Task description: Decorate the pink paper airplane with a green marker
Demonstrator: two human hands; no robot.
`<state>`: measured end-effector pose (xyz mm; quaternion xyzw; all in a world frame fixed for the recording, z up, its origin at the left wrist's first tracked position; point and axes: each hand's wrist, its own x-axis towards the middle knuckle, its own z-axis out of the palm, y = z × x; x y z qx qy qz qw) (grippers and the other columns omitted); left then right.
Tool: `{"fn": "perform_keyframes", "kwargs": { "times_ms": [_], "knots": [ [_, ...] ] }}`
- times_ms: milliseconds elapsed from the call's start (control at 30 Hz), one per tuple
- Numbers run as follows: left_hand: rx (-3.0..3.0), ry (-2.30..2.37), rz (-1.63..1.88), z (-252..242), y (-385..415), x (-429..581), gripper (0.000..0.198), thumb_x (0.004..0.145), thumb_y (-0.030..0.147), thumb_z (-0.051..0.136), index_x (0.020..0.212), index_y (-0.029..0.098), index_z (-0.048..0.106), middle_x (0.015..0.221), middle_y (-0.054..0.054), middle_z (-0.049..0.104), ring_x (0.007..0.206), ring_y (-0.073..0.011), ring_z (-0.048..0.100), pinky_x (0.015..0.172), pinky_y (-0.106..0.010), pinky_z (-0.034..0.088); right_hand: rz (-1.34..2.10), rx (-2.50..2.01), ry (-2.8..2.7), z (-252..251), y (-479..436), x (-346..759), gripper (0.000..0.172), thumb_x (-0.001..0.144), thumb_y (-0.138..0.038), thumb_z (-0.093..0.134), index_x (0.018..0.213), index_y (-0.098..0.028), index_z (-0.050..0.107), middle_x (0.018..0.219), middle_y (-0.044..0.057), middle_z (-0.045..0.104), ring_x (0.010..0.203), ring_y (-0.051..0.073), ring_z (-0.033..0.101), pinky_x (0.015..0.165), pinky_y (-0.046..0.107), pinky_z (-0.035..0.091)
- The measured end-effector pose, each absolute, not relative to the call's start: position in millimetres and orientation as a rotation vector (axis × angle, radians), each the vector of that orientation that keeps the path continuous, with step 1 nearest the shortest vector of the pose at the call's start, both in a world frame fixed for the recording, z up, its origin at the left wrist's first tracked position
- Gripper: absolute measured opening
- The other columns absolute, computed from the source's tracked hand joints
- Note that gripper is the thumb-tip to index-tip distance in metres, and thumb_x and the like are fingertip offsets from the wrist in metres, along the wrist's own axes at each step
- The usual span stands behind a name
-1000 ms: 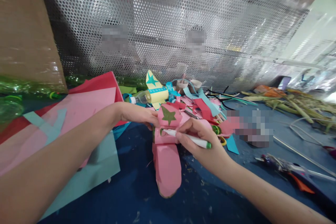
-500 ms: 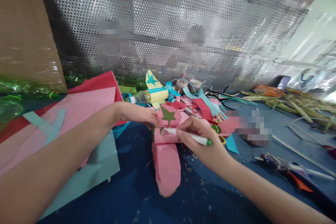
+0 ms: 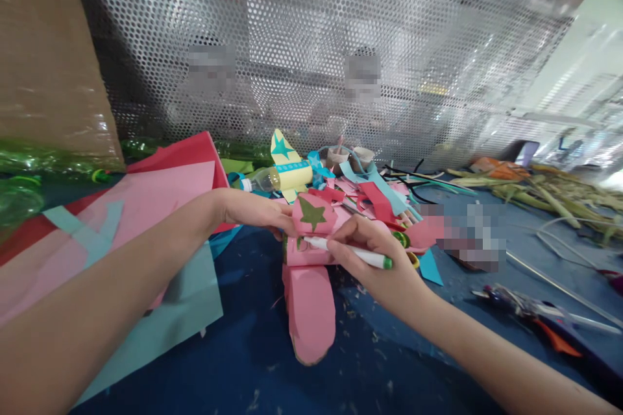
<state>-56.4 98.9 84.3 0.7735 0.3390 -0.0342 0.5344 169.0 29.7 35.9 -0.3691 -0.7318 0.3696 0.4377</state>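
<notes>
Head view, near to far: the near wing [image 3: 312,318] of a pink paper model [image 3: 316,258] is directed toward the wearer, over a blue surface [image 3: 243,350]. Behind it the model's body is laid crosswise, long axis left to right, straight ahead and between the two hands. Green marks [image 3: 300,243] are seen near the body's left end, and the tip of a white marker [image 3: 363,256] is held at them; contact cannot be confirmed. The marker is pinched between thumb and fingers of the right hand [image 3: 372,243], its barrel slanted slightly off the body's axis, green end to the right. The marked patch is reached from the right but is placed just beside the left hand [image 3: 263,211], the nearer one. The model's left end is touched by that hand, fingers bent; tips are partly hidden, so pinch or mere rest cannot be told. Beyond, a green star [image 3: 313,214] is borne by the far wing. Farther off, a yellow-wrapped bottle [image 3: 294,175] is seen, backed by a perforated screen [image 3: 292,45].
</notes>
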Motion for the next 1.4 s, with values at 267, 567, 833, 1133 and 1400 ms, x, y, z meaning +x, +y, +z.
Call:
{"fn": "perform_keyframes", "kwargs": {
  "times_ms": [267, 567, 833, 1133, 1400],
  "knots": [
    [1.833, 0.817, -0.075, 84.9, 98.9, -56.1, 0.028, 0.081, 0.042, 0.06, 0.101, 0.025, 0.07, 0.114, -0.001, 0.061, 0.118, -0.026, 0.048, 0.102, -0.034, 0.041, 0.945, -0.915, -1.822, 33.8, 30.6, 169.0, 0.021, 0.088, -0.035, 0.066, 0.075, -0.022, 0.056, 0.069, -0.001, 0.06, 0.061, 0.013, 0.055, 0.055, 0.025, 0.044],
    [1.838, 0.83, -0.077, 86.7, 97.6, -55.9, 0.029, 0.081, 0.044, 0.06, 0.098, 0.023, 0.07, 0.118, -0.002, 0.06, 0.122, -0.0275, 0.047, 0.106, -0.037, 0.038, 0.947, -0.907, -1.829, 34.6, 31.2, 169.1, 0.018, 0.088, -0.031, 0.066, 0.076, -0.021, 0.056, 0.069, -0.002, 0.06, 0.062, 0.012, 0.054, 0.057, 0.025, 0.043],
    [1.832, 0.87, -0.104, 85.4, 98.3, -57.3, 0.037, 0.081, 0.044, 0.06, 0.108, 0.021, 0.068, 0.125, -0.005, 0.058, 0.125, -0.0288, 0.045, 0.107, -0.041, 0.037, 0.961, -0.9, -1.794, 33.0, 31.7, 170.7, 0.019, 0.089, -0.026, 0.062, 0.074, -0.022, 0.051, 0.066, -0.004, 0.055, 0.059, 0.011, 0.049, 0.055, 0.023, 0.04],
    [1.823, 0.898, -0.101, 85.3, 98.6, -56.2, 0.042, 0.078, 0.045, 0.062, 0.115, 0.026, 0.066, 0.133, -0.001, 0.056, 0.125, -0.0267, 0.044, 0.106, -0.036, 0.038, 0.96, -0.918, -1.803, 32.1, 33.0, 170.9, 0.02, 0.088, -0.028, 0.062, 0.072, -0.022, 0.051, 0.065, -0.004, 0.054, 0.057, 0.011, 0.047, 0.053, 0.023, 0.038],
    [1.836, 0.822, -0.104, 86.3, 98.1, -55.7, 0.034, 0.08, 0.046, 0.061, 0.105, 0.024, 0.07, 0.12, -0.001, 0.062, 0.121, -0.0257, 0.047, 0.105, -0.036, 0.038, 0.954, -0.915, -1.816, 34.1, 32.2, 171.1, 0.02, 0.088, -0.028, 0.062, 0.071, -0.022, 0.051, 0.064, -0.004, 0.053, 0.056, 0.011, 0.046, 0.052, 0.023, 0.038]
  ]
}}
